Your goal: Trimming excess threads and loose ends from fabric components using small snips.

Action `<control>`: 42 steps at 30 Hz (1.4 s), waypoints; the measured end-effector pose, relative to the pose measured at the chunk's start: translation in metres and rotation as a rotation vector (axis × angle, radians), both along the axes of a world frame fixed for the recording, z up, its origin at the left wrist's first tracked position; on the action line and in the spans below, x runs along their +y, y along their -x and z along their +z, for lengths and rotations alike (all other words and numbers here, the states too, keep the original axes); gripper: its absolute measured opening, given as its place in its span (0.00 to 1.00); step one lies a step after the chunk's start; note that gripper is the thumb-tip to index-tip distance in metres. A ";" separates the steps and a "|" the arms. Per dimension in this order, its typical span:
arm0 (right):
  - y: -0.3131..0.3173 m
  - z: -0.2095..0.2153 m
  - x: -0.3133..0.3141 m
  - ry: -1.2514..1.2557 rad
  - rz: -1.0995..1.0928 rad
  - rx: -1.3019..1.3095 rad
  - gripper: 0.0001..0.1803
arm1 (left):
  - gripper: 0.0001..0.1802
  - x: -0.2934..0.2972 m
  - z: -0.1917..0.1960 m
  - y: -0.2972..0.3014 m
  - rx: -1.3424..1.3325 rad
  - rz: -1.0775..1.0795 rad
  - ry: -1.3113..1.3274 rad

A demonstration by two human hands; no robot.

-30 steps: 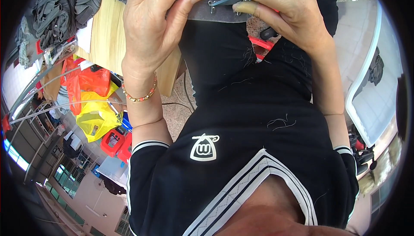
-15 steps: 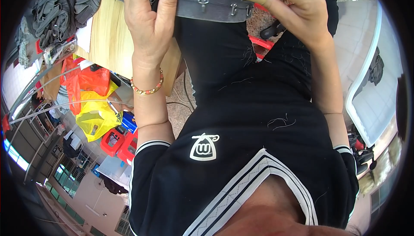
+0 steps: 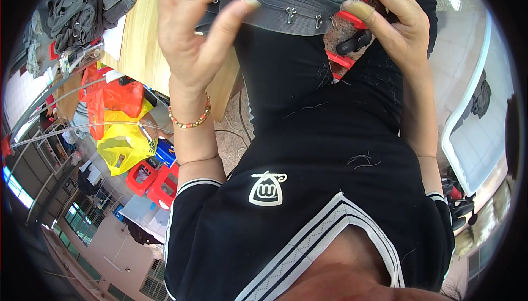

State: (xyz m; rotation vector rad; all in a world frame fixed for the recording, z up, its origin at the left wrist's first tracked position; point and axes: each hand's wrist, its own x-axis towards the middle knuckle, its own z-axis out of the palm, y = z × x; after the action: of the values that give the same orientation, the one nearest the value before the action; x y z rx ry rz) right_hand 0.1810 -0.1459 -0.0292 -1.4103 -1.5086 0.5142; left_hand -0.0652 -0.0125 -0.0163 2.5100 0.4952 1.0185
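Left hand (image 3: 201, 31) raised near top of frame, thumb pressed on the edge of a grey fabric strip (image 3: 291, 4), fingers curled over its upper side. Right hand (image 3: 388, 18) gripping the same strip at its other end — fingertips pinched on the cloth. Three small metal hooks (image 3: 290, 14) hanging along the strip's lower edge. Beaded bracelet (image 3: 190, 120) on left wrist. Black shirt (image 3: 330, 191) with white-striped collar filling lower frame, loose threads scattered on it. Pile of grey garments (image 3: 82, 4) upper left; yellow bag (image 3: 124, 144) and red crates (image 3: 154, 180) beside the left forearm — well apart from the hands.
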 end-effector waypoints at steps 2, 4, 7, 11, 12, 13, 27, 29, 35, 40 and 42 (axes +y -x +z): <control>0.002 0.001 0.000 0.013 0.000 0.004 0.22 | 0.18 -0.005 0.006 -0.003 0.089 -0.050 0.030; 0.002 0.003 0.000 0.008 0.032 -0.025 0.22 | 0.19 -0.005 0.006 -0.005 0.119 -0.053 -0.008; 0.004 0.005 0.000 0.034 0.087 0.048 0.23 | 0.19 -0.002 0.000 -0.004 0.089 -0.076 -0.062; 0.008 0.007 0.002 0.020 0.165 0.063 0.23 | 0.13 -0.006 -0.003 -0.005 0.098 -0.055 -0.182; 0.009 0.006 0.004 -0.006 0.182 0.047 0.23 | 0.10 -0.008 -0.005 -0.006 0.058 -0.055 -0.111; 0.009 0.006 0.005 -0.004 0.179 0.046 0.23 | 0.10 -0.009 -0.006 -0.008 0.057 -0.058 -0.108; 0.009 0.015 0.013 -0.050 0.202 -0.234 0.23 | 0.07 -0.014 -0.005 -0.019 0.043 -0.034 -0.152; 0.010 0.014 0.013 -0.056 0.201 -0.220 0.23 | 0.07 -0.013 -0.005 -0.019 0.039 -0.039 -0.147; 0.010 0.012 0.013 -0.051 0.212 -0.150 0.22 | 0.06 -0.015 -0.005 -0.023 0.019 -0.044 -0.109; 0.009 0.012 0.012 -0.035 0.198 -0.122 0.21 | 0.06 -0.014 -0.004 -0.024 0.004 -0.051 -0.077; 0.008 0.013 0.013 -0.044 0.219 -0.128 0.22 | 0.06 -0.013 -0.004 -0.024 0.009 -0.057 -0.092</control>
State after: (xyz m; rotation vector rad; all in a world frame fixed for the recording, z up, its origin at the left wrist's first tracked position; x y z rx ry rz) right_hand 0.1726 -0.1332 -0.0165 -1.2710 -1.7796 0.5282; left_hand -0.0413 -0.0257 -0.0200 2.5945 0.3852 1.0314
